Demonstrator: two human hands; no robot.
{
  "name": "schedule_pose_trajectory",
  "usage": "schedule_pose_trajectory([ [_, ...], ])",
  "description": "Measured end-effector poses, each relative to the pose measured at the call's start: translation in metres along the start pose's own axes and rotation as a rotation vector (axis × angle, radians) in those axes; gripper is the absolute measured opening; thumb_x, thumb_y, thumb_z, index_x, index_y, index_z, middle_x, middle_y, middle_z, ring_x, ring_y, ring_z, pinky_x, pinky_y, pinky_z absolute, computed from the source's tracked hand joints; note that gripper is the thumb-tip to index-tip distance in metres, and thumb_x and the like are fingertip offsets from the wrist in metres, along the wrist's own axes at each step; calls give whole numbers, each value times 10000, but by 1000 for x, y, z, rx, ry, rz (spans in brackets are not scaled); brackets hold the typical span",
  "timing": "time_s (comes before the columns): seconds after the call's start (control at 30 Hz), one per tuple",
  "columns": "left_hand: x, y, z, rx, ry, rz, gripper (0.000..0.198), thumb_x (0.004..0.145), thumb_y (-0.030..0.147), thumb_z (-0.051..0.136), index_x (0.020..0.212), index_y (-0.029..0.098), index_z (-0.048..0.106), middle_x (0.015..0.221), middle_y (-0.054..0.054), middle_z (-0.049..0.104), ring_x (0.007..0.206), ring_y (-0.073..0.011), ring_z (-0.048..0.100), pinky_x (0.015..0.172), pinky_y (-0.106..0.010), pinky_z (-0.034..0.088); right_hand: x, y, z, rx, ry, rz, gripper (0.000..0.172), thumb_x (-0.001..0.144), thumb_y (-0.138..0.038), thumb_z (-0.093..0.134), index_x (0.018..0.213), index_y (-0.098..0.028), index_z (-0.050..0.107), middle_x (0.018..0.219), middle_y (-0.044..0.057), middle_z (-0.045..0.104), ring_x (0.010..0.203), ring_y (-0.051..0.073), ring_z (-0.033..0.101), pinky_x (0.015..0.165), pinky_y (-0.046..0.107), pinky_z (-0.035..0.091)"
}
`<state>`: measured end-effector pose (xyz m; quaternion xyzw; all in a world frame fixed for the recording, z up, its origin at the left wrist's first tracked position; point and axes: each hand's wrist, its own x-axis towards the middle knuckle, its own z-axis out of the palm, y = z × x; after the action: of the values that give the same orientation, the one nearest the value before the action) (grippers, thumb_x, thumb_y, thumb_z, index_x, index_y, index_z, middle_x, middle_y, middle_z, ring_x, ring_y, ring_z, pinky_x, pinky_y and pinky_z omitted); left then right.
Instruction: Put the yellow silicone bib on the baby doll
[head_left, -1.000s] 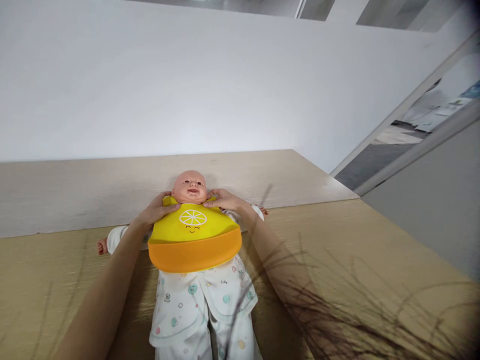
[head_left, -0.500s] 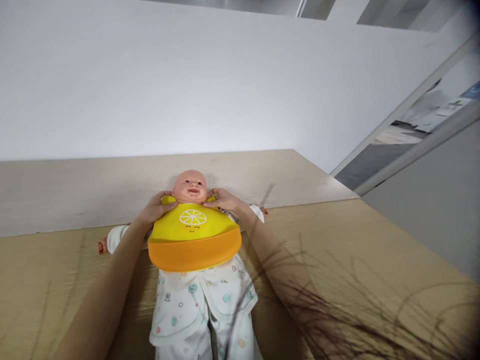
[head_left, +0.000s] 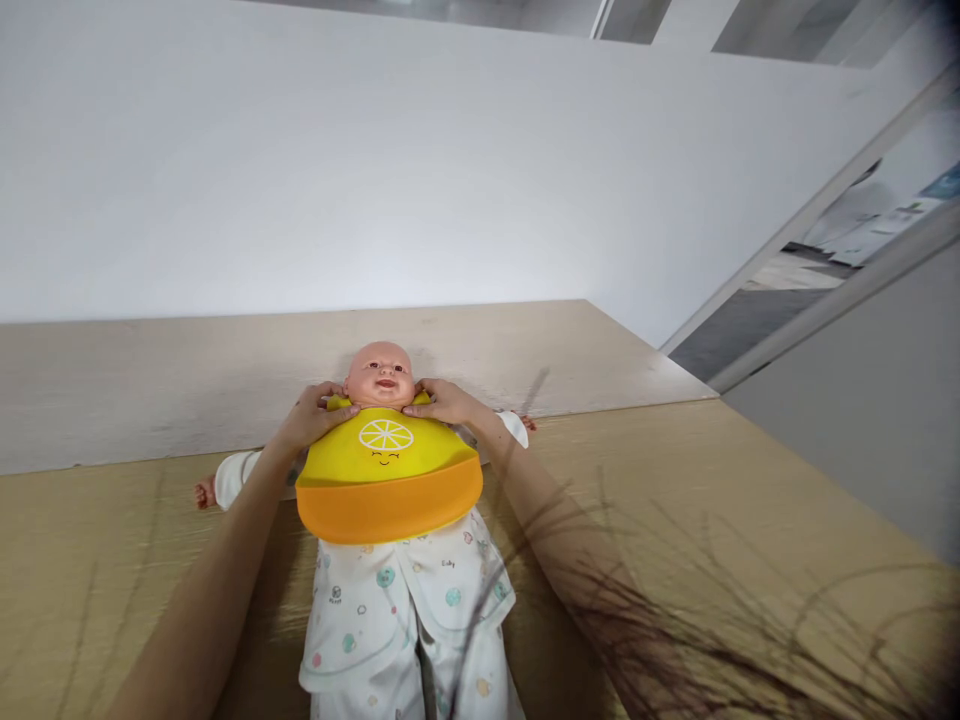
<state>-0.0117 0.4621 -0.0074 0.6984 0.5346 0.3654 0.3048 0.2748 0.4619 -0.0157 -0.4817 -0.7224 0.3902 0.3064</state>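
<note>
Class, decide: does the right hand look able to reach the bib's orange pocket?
Probably yes: the right hand touches the top of the bib, and nothing visible covers the orange pocket below.

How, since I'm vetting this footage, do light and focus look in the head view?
In the head view, the white wall is softly lit, faint shadows flank the doll's head, and the bib's print reads clearly; also in the head view, blurry dark strands cross the lower right.
</note>
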Motion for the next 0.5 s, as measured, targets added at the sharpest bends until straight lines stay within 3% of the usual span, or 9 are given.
schedule_pose_trajectory([
  [0.1, 2, -5, 0, 125, 95, 70, 555, 576, 684, 768, 833, 192, 737, 960, -81, 694, 866, -227, 606, 805, -356, 487, 3, 0, 0, -98, 47, -29, 521, 728, -479, 831, 1077, -123, 682, 1028, 92, 726, 905, 218, 651, 735, 262, 451],
  [0.27, 1, -2, -3, 207, 116, 81, 563, 603, 661, 753, 900, 186, 809, 896, -87, 655, 754, -204, 576, 739, -341, 472, 5, -4, -2, -204, 96, -85, 452, 691, -456, 851, 971, -123, 730, 902, 78, 722, 836, 212, 632, 692, 259, 411],
  [0.5, 0, 6, -13, 280, -76, 200, 383, 738, 510, 673, 883, 189, 824, 748, -61, 704, 657, -184, 577, 653, -300, 434, -4, -14, -10, -219, -15, -56, 359, 797, -436, 748, 969, -125, 803, 844, 63, 742, 747, 173, 616, 625, 247, 367],
])
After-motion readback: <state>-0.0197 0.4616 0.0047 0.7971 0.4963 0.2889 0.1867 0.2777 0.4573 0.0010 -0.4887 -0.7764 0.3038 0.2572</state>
